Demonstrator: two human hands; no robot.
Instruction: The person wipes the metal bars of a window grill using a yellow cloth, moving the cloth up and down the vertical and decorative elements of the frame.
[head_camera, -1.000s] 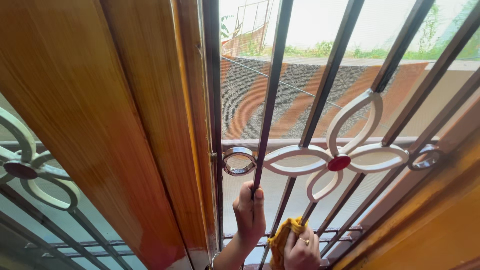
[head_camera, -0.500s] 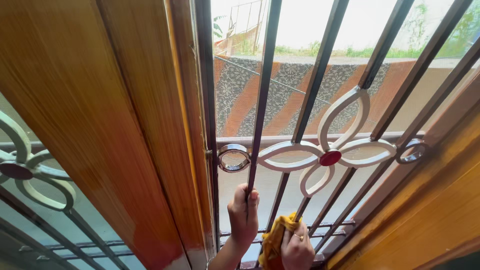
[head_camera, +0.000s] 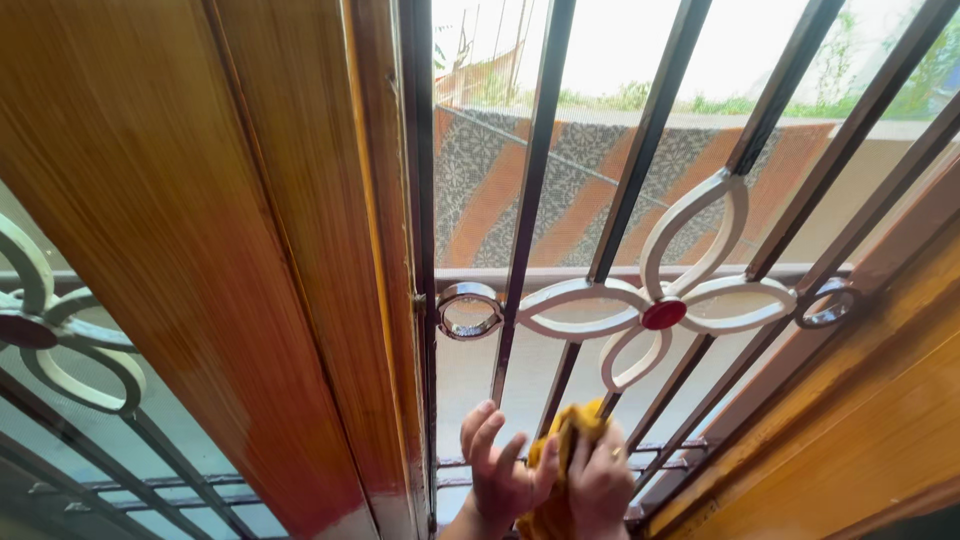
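Head view: the yellow cloth (head_camera: 556, 470) sits low at the window grille (head_camera: 640, 310), bunched against an upright bar (head_camera: 527, 215) whose long axis runs upward; the right hand (head_camera: 600, 485) clamps the cloth, the left hand (head_camera: 497, 472) just beside it, fingers spread

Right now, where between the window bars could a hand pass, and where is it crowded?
The widest gaps lie between the upper dark bars, above the white flower ornament. Narrower room sits left of the metal ring, beside the wooden frame. It is crowded low down, where the left hand and right hand meet the yellow cloth.
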